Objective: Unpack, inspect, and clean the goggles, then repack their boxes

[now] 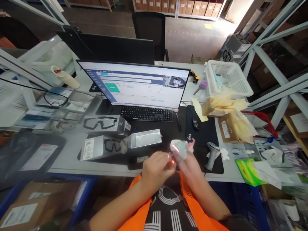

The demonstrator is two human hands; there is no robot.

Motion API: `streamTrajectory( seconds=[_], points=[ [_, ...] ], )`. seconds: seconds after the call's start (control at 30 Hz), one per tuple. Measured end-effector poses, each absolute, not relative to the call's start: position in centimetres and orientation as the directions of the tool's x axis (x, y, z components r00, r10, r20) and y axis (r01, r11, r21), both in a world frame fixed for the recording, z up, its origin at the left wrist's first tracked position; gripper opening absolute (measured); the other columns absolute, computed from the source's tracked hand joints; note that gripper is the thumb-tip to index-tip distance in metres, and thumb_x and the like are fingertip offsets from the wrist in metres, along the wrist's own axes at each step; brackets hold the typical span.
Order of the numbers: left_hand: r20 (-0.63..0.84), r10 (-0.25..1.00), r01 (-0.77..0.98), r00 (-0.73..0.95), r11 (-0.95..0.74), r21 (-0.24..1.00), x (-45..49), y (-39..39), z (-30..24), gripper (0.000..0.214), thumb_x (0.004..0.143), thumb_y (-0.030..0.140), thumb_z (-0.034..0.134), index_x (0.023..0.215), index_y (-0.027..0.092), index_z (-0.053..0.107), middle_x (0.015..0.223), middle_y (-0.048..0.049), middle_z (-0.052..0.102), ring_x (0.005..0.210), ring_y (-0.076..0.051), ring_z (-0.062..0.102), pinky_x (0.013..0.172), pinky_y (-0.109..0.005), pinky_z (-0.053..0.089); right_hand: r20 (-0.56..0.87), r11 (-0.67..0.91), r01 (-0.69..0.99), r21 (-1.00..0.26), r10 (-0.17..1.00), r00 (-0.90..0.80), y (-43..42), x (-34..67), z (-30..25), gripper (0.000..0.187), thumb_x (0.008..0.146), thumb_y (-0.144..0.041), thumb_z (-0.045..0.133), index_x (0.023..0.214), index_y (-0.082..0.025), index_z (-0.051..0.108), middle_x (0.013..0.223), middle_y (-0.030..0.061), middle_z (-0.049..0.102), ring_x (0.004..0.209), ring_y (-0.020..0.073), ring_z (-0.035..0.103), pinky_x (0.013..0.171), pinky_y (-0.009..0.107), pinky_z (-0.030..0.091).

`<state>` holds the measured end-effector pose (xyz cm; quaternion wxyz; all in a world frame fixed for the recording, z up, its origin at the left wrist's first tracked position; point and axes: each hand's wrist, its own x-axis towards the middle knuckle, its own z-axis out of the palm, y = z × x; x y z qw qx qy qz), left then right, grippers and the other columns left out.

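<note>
Pinching a pale bunched cloth [181, 149] in right hand [189, 166], above the surface [69, 162], near the open box [146, 139]. Left hand [156, 168] close beside, fingers curled, grip too blurred to judge. Probably light, soft, limp; best grasped by bunched middle, not loose edge.

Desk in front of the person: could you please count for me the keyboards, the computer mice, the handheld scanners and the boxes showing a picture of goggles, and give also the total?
Keyboard: 1
Computer mouse: 1
Handheld scanner: 1
Boxes showing goggles: 2
Total: 5
</note>
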<state>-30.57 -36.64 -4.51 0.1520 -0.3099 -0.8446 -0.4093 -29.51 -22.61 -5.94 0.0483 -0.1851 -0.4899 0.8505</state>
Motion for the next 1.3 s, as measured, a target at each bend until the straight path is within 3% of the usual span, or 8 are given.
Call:
streamTrajectory(
  seconds=[0.1,0.3,0.6,0.8,0.97,1.07,1.17,1.3],
  points=[
    [0.547,0.358,0.651,-0.757,0.489,0.581,-30.8,-36.8,-4.8,0.012,0.078,0.007,0.062,0.076,0.019,0.062,0.073,-0.0019,0.07,0.072,-0.016,0.066,0.067,-0.027,0.055,-0.287,-0.539,0.093,-0.837,0.289,-0.913,-23.3,-28.8,-5.9,0.034,0.059,-0.023,0.084,0.07,-0.023,0.051,0.067,-0.005,0.057,0.059,0.012,0.052,0.057,0.025,0.047],
    [0.48,0.406,0.629,-0.777,0.533,0.567,-30.8,-37.1,-5.6,0.015,0.079,0.009,0.062,0.068,0.019,0.058,0.069,-0.001,0.066,0.068,-0.015,0.063,0.062,-0.026,0.051,-0.122,-0.258,0.059,-0.964,0.238,-0.964,-22.4,-28.5,-6.9,0.018,0.062,-0.019,0.08,0.069,-0.022,0.064,0.074,0.0016,0.069,0.069,0.0179,0.062,0.066,0.029,0.05],
    [0.492,0.446,0.664,-0.748,0.514,0.543,-29.8,-37.3,-4.5,0.02,0.082,0.014,0.066,0.066,0.019,0.054,0.066,-0.0011,0.063,0.066,-0.015,0.061,0.061,-0.026,0.049,-0.157,-0.289,0.125,-0.949,0.093,-0.983,-21.2,-27.7,-6.8,0.02,0.065,-0.03,0.084,0.065,-0.021,0.066,0.063,0.0008,0.063,0.058,0.015,0.053,0.058,0.029,0.045],
    [0.497,0.488,0.695,-0.717,0.452,0.559,-29.8,-37.3,-4.1,0.027,0.084,0.02,0.071,0.066,0.019,0.051,0.068,-0.0017,0.065,0.07,-0.016,0.065,0.062,-0.026,0.051,-0.232,-0.358,0.228,-0.905,-0.033,-0.972,-20.5,-27.4,-6.1,0.039,0.061,-0.039,0.087,0.055,-0.02,0.054,0.058,-0.0016,0.054,0.055,0.012,0.045,0.053,0.025,0.039],
    [0.505,0.491,0.702,-0.71,0.435,0.564,-29.8,-37.1,-3.8,0.027,0.087,0.028,0.071,0.068,0.019,0.053,0.071,-0.003,0.067,0.069,-0.017,0.065,0.062,-0.027,0.051,-0.214,-0.288,0.246,-0.926,-0.138,-0.967,-19.4,-27.3,-6.4,0.035,0.065,-0.035,0.085,0.056,-0.019,0.054,0.06,-0.002,0.054,0.056,0.0114,0.045,0.055,0.025,0.038],
    [0.525,0.498,0.721,-0.69,0.415,0.555,-29.6,-37.0,-3.8,0.03,0.089,0.04,0.069,0.074,0.018,0.057,0.073,-0.0048,0.068,0.069,-0.018,0.065,0.061,-0.027,0.052,-0.188,-0.327,0.26,-0.909,-0.236,-0.954,-18.4,-27.2,-7.1,0.033,0.07,-0.028,0.081,0.057,-0.019,0.053,0.061,-0.0025,0.054,0.057,0.0108,0.045,0.056,0.024,0.038],
    [0.521,0.53,0.738,-0.669,0.386,0.554,-29.4,-36.8,-4.0,0.036,0.089,0.048,0.065,0.073,0.017,0.057,0.073,-0.0056,0.068,0.068,-0.017,0.064,0.06,-0.027,0.051,-0.181,-0.414,0.306,-0.857,-0.314,-0.932,-17.6,-27.2,-7.9,0.031,0.064,-0.021,0.085,0.058,-0.018,0.055,0.061,-0.0025,0.057,0.058,0.0111,0.048,0.057,0.024,0.04],
    [0.5,0.545,0.731,-0.673,0.389,0.561,-29.5,-36.4,-3.9,0.034,0.089,0.044,0.067,0.071,0.017,0.056,0.071,-0.0045,0.066,0.067,-0.017,0.063,0.058,-0.027,0.049,-0.224,-0.576,0.359,-0.735,-0.294,-0.929,-18.0,-27.1,-8.3,0.044,0.058,-0.029,0.091,0.051,-0.019,0.048,0.053,-0.0039,0.053,0.051,0.01,0.046,0.049,0.022,0.038]
  ],
)
